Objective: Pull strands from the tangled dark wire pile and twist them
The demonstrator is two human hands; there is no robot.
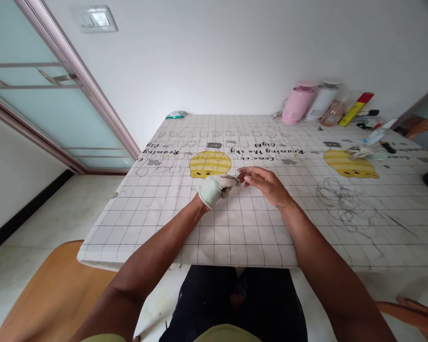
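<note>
My left hand (219, 188) wears a pale whitish-green work glove, and its fingers are closed in a pinch above the middle of the table. A small greyish bit shows at the fingertips, too fine and blurred to name. Facing it from the right is my bare right hand (266, 184), fingers curved and apart, the tips close to the gloved ones. Thin wire-like rings (199, 135) lie in rows on the tablecloth beyond both hands. Right of my right arm spreads a loose tangle of thin dark wire (342, 202).
The table wears a white checked cloth (135, 218) with yellow printed figures. Along the wall stand a pink cylinder (297, 104), a white one (323, 102) and a yellow-red box (356, 109). Another glove (364, 152) lies at right. A wooden chair (53, 289) is at left.
</note>
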